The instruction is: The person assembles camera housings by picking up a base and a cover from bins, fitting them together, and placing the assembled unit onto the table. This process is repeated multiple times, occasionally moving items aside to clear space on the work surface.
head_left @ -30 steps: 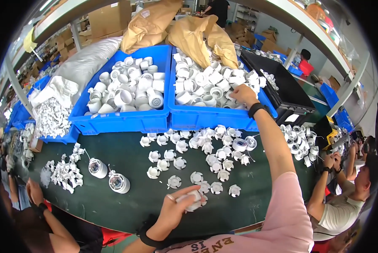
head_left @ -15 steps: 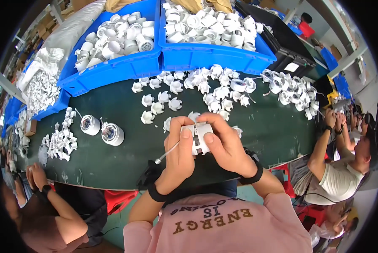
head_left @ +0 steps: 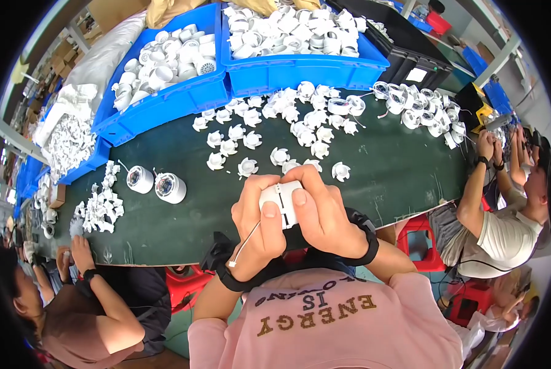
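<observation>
Both of my hands are closed round a white plastic cylindrical housing near the table's front edge. My left hand grips its left side, thumb on top. On the right side, my right hand presses with its thumb. A narrow dark seam with small slots runs between the two white parts of the housing. From it a thin white cable with a small plug hangs over my left hand. Just beyond my fingers lie loose white fan impellers. The underside of the housing is hidden by my hands.
Blue bins of white cylindrical parts line the far side, beside a black crate. Wired round units are heaped at right. Two finished-looking housings and small white clips sit at left. Co-workers sit on both sides.
The two white parts of the housing now sit closer, the open gap reduced to a thin seam. The housing has tilted in my hands. My view has shifted slightly; the left co-worker's hands have moved.
</observation>
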Tool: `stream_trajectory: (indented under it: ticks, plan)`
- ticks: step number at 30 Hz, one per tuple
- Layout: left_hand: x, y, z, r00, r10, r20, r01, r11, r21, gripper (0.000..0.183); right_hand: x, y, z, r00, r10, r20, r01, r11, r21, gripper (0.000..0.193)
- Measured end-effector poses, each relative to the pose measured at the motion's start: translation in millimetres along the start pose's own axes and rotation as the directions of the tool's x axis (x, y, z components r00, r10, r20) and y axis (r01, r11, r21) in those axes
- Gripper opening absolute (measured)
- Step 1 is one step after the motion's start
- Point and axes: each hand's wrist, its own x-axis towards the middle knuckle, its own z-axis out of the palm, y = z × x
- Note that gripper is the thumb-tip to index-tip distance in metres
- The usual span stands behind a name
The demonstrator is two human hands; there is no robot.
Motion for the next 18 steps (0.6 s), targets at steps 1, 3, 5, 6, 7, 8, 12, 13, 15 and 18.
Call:
stream_trajectory:
  ticks: [1, 3, 5, 6, 7, 8, 12, 13, 15, 18]
  plan:
    - [-1, 1, 0, 1.0, 0.003, 0.002, -0.003, 1.0, 0.003, 0.033, 0, -5, -1, 0.999, -0.029, 0.021, 0.029, 1.0, 0.007, 0.033]
    - [-5, 2, 0, 0.996, 0.08, -0.035, -0.081, 0.996, -0.033, 0.035, -3, -5, 0, 0.996, -0.091, 0.016, 0.091, 0.995, 0.033, 0.034]
    - [-4, 5, -1, 0.996, 0.084, -0.024, -0.084, 0.996, -0.029, 0.036, -5, 0, 0, 0.987, -0.162, 0.014, 0.16, 0.985, 0.062, 0.036]
    - [-4, 6, -2, 0.996, 0.087, -0.017, -0.087, 0.996, -0.025, 0.036, -6, 0, 1, 0.987, -0.16, 0.01, 0.159, 0.985, 0.062, 0.036]
    - [-4, 7, -1, 0.996, 0.088, -0.016, -0.088, 0.996, -0.025, 0.036, -6, 0, 2, 0.989, -0.145, 0.011, 0.144, 0.986, 0.085, 0.035]
    - [-5, 8, 0, 0.997, 0.066, -0.04, -0.067, 0.997, -0.031, 0.037, -5, 1, 2, 0.991, -0.13, 0.013, 0.128, 0.986, 0.107, 0.035]
    - [-1, 11, -1, 0.996, 0.085, -0.018, -0.085, 0.996, 0.006, 0.039, -4, -3, -2, 0.989, -0.15, -0.005, 0.15, 0.986, 0.069, 0.033]
    - [0, 9, 0, 0.996, 0.088, -0.005, -0.088, 0.996, -0.011, 0.04, -2, -3, -5, 0.985, -0.173, 0.016, 0.172, 0.985, 0.029, 0.032]
    - [-1, 11, -3, 0.996, 0.084, 0.011, -0.084, 0.996, 0.006, 0.04, -1, -3, -5, 0.98, -0.193, 0.037, 0.194, 0.981, -0.009, 0.03]
    - [-2, 12, -3, 0.998, 0.056, 0.025, -0.056, 0.998, -0.01, 0.039, -3, -5, -4, 0.959, -0.282, 0.026, 0.282, 0.946, -0.158, 0.029]
